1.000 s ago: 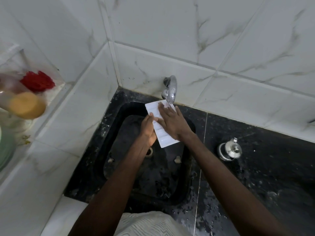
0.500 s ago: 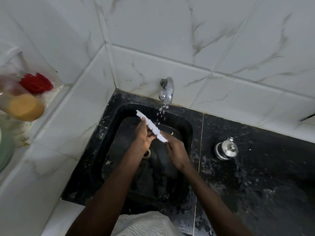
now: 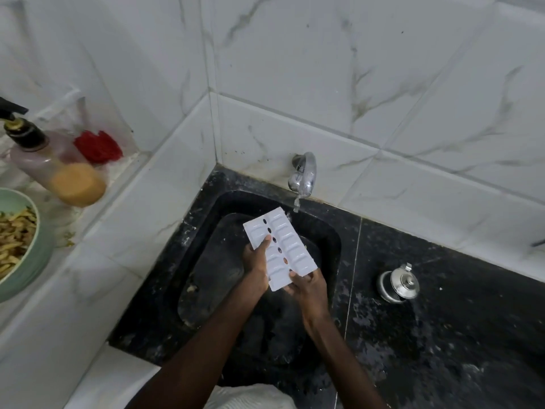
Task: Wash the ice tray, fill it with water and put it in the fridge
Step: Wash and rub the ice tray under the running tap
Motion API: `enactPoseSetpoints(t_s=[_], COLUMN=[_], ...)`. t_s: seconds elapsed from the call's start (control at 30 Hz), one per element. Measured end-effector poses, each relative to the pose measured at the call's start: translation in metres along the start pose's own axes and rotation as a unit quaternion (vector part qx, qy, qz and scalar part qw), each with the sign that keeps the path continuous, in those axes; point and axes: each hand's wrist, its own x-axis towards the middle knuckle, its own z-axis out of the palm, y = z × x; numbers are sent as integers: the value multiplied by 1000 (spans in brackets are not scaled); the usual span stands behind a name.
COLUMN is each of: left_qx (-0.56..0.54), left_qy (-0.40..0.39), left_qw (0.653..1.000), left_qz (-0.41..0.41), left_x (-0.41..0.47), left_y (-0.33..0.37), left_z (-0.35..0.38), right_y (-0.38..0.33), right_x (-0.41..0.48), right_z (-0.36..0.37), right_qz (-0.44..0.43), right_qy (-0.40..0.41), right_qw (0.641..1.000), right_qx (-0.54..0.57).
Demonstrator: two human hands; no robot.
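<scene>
Your left hand (image 3: 255,265) grips the side and your right hand (image 3: 306,286) pinches the near end of one ice tray (image 3: 290,246) near one running tap (image 3: 303,175).

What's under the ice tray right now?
The ice tray is held above the black sink basin. The left hand grips its left edge, the right hand its near end. The fingers beneath it and the drain are covered.
</scene>
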Motion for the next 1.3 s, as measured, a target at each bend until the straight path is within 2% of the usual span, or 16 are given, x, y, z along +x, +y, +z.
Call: enactPoseSetpoints(t_s=[0.07, 0.13, 0.23, 0.3, 0.47, 0.57, 0.73, 0.9, 1.13, 1.3], left_qx=[3, -7, -18, -20, -9, -3, 0, 11, 17, 11], left_qy=[14, 12, 3, -4, -26, -34, -66, -96, -50, -63], left_qw=[1000, 999, 997, 996, 995, 994, 993, 989, 992, 995], left_qz=[21, 49, 78, 89, 91, 101, 102, 109, 111, 77], left_x=[1, 0, -1, -3, -1, -3, 0, 0, 17, 15], left_y=[5, 9, 15, 18, 21, 24, 18, 15, 18, 10], left_z=[1, 1, 4, 6, 4, 4, 7, 11, -6, -3], right_y=[-3, -12, -23, -29, -48, -65, -88, -108, -77, -74], right_x=[2, 2, 8, 13, 34, 50, 78, 97, 82, 80], right_z=[-10, -18, -28, -30, -27, -18, 2, 18, -10, -16], right_qz=[-55, -120, -236, -264, -259, -226, -188, -138, -114, -107], right_qy=[41, 57, 24, -4, -71, -108, -172, -181, -200, -197], right_qw=[991, 966, 904, 878, 861, 862, 842, 864, 861, 851], right_qx=[-114, -221, -356, -398, -433, -441, -476, -449, -454, -474])
